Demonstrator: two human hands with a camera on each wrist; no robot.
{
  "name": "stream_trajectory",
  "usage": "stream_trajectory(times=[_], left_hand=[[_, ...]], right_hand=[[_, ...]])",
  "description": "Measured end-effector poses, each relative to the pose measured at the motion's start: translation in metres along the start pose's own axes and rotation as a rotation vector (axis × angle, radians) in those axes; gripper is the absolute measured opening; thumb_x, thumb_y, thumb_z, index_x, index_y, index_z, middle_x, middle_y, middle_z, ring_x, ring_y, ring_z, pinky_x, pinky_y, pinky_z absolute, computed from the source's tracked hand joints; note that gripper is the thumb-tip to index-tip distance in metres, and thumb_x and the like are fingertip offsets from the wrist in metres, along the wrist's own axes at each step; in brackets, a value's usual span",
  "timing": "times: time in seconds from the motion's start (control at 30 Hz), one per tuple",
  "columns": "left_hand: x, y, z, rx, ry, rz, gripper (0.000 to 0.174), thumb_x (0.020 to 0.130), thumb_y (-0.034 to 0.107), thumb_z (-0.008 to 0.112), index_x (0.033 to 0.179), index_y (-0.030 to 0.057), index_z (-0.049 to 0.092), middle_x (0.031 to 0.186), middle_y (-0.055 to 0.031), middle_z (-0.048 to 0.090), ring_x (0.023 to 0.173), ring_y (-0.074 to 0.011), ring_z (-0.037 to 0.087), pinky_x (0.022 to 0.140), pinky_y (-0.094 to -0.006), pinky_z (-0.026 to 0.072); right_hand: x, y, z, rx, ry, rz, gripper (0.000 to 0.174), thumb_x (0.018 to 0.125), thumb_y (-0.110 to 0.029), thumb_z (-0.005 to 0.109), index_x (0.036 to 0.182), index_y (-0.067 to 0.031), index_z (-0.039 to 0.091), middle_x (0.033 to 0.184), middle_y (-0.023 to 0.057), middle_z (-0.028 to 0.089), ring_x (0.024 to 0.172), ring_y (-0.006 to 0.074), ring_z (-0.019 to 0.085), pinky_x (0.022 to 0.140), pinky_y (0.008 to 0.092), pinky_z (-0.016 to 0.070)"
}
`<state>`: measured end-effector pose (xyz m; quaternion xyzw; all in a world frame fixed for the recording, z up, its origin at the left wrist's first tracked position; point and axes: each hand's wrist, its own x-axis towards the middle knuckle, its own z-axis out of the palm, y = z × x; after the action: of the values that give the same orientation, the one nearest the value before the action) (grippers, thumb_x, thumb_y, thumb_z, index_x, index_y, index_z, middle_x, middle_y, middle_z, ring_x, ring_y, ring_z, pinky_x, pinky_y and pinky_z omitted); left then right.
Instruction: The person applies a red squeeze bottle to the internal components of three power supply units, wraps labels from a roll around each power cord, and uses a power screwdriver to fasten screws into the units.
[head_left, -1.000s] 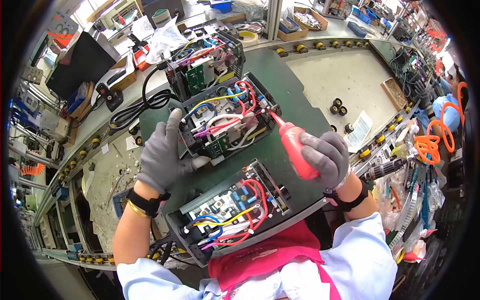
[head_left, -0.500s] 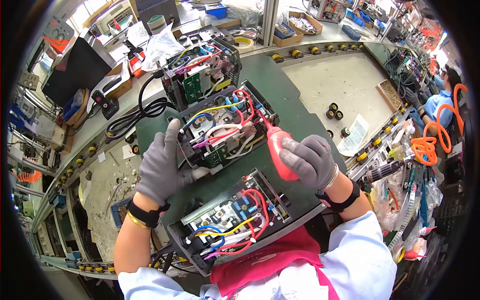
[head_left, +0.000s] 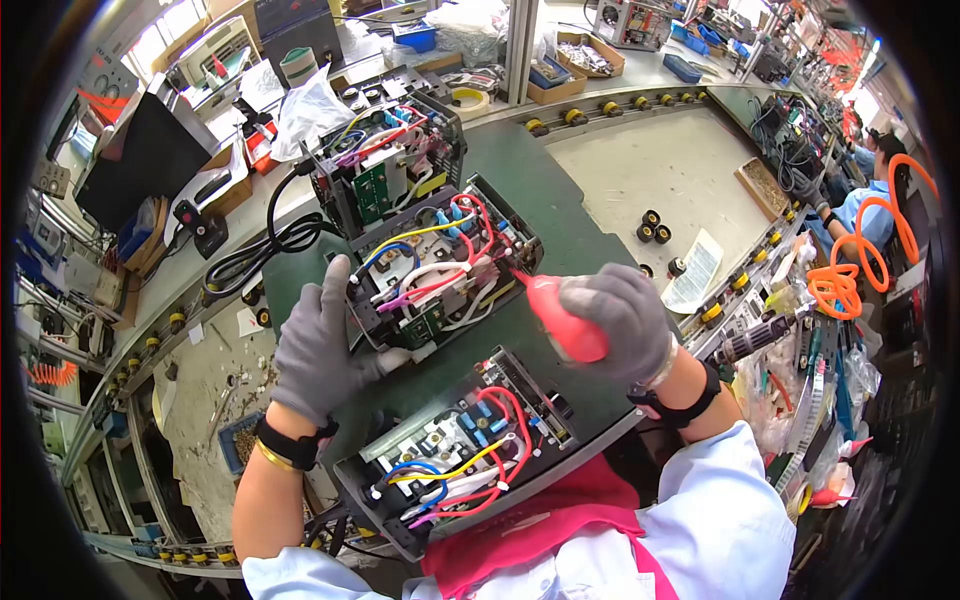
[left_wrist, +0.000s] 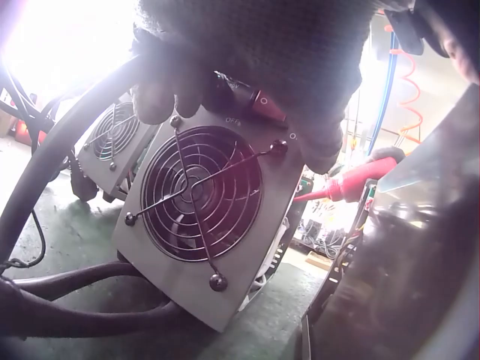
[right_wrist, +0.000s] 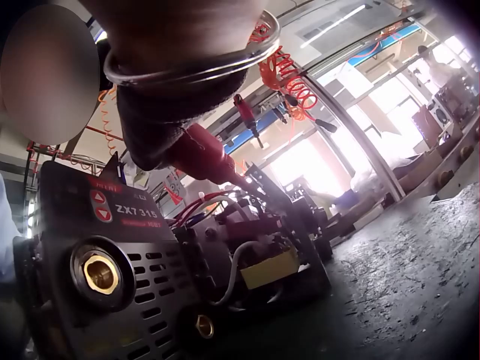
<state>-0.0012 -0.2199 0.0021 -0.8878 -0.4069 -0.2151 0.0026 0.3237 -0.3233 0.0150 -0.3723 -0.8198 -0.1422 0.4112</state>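
Note:
The left hand (head_left: 315,350) in a grey glove grips the fan end of the middle open electronics unit (head_left: 425,325), with thumb and index finger spread to its corners. In the left wrist view its fingertips lie along the upper edge of the fan panel (left_wrist: 247,289). The gloved right hand (head_left: 628,322) holds a red squeeze bottle (head_left: 562,318), its narrow tip pointing into the unit's wiring near the right end panel. In the right wrist view the bottle (right_wrist: 204,156) slants down toward the unit's inside; whether the tip touches anything cannot be told.
A second open unit (head_left: 455,465) lies nearest the body, and a third (head_left: 385,170) stands behind the middle one. Black cable (head_left: 270,262) coils at the left. Black rollers (head_left: 655,228), a paper sheet (head_left: 695,272) and a power driver (head_left: 752,340) are at the right.
The right hand has swung the bottle flatter, and its tip has moved toward the near side of the middle unit. The left hand keeps its hold. The head view has shifted slightly.

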Motion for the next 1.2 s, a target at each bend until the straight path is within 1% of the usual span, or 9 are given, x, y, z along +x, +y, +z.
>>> stream_trajectory(times=[0.1,0.13,0.23,0.27,0.6,0.73,1.07,1.17,1.2], left_hand=[[0.000,-0.001,0.000,-0.024,-0.012,-0.002,0.121,0.056,0.066,0.081,0.148,0.0052,0.030,0.093,-0.0170,0.054,0.078,-0.0361,0.059,0.065,-0.0450,0.0493],[0.000,0.000,0.000,-0.023,-0.006,-0.003,0.121,0.057,0.066,0.080,0.148,0.0052,0.030,0.093,-0.0171,0.054,0.078,-0.0361,0.059,0.065,-0.0450,0.0493],[0.000,0.001,-0.001,-0.024,-0.006,0.004,0.120,0.058,0.066,0.080,0.148,0.0050,0.030,0.093,-0.0174,0.054,0.078,-0.0359,0.059,0.064,-0.0450,0.0491],[0.000,0.002,-0.001,-0.026,-0.011,0.003,0.120,0.058,0.066,0.080,0.148,0.0049,0.030,0.093,-0.0175,0.054,0.078,-0.0359,0.059,0.064,-0.0450,0.0491],[0.000,-0.006,0.002,-0.041,-0.002,0.024,0.121,0.058,0.067,0.079,0.148,0.0038,0.030,0.090,-0.0172,0.052,0.074,-0.0345,0.057,0.062,-0.0438,0.0483],[0.000,-0.002,0.000,-0.028,0.006,0.019,0.121,0.058,0.068,0.079,0.148,0.0035,0.030,0.089,-0.0161,0.051,0.074,-0.0334,0.057,0.062,-0.0435,0.0481],[-0.001,-0.005,0.004,-0.033,0.022,0.024,0.120,0.059,0.069,0.077,0.148,0.0036,0.030,0.089,-0.0160,0.051,0.074,-0.0334,0.057,0.062,-0.0437,0.0484],[-0.001,-0.006,0.006,-0.031,0.029,0.029,0.121,0.059,0.069,0.077,0.149,0.0046,0.028,0.090,-0.0163,0.052,0.074,-0.0338,0.057,0.062,-0.0442,0.0485],[-0.002,-0.006,0.006,-0.026,0.018,0.023,0.122,0.059,0.070,0.076,0.150,0.0048,0.028,0.090,-0.0164,0.052,0.074,-0.0338,0.057,0.062,-0.0442,0.0487]], right_hand=[[0.010,-0.004,-0.019,-0.039,0.141,0.034,0.064,0.059,-0.012,0.086,0.114,-0.0059,0.056,0.094,0.0110,0.067,0.068,0.0257,0.064,0.057,0.0336,0.0503],[0.019,-0.006,-0.028,-0.027,0.185,0.061,0.056,0.062,-0.008,0.083,0.111,-0.0057,0.056,0.090,0.0109,0.067,0.067,0.0270,0.064,0.056,0.0352,0.0506],[0.040,0.003,-0.027,-0.113,0.227,0.081,0.054,0.061,-0.007,0.083,0.108,-0.0063,0.057,0.089,0.0106,0.067,0.067,0.0276,0.065,0.056,0.0370,0.0516],[0.048,0.007,-0.022,-0.176,0.234,0.048,0.050,0.063,-0.006,0.082,0.106,-0.0067,0.057,0.088,0.0101,0.067,0.069,0.0280,0.065,0.059,0.0380,0.0529],[0.081,0.043,0.024,-0.035,0.047,0.051,0.046,0.065,-0.013,0.079,0.105,-0.0097,0.057,0.097,0.0102,0.067,0.086,0.0328,0.066,0.074,0.0411,0.0537],[0.085,0.050,0.034,-0.030,-0.008,0.077,0.044,0.065,-0.016,0.078,0.103,-0.0112,0.057,0.096,0.0110,0.066,0.087,0.0334,0.066,0.077,0.0420,0.0531],[0.092,0.049,0.037,-0.049,-0.113,0.016,0.046,0.066,-0.018,0.079,0.106,-0.0129,0.058,0.099,0.0106,0.067,0.092,0.0334,0.066,0.080,0.0431,0.0539],[0.095,0.045,0.036,-0.058,-0.162,0.022,0.045,0.066,-0.018,0.078,0.107,-0.0129,0.060,0.100,0.0109,0.067,0.090,0.0339,0.066,0.080,0.0430,0.0541],[0.096,0.041,0.031,-0.052,-0.125,0.034,0.045,0.066,-0.017,0.078,0.107,-0.0126,0.060,0.099,0.0103,0.067,0.089,0.0324,0.067,0.079,0.0415,0.0545]])
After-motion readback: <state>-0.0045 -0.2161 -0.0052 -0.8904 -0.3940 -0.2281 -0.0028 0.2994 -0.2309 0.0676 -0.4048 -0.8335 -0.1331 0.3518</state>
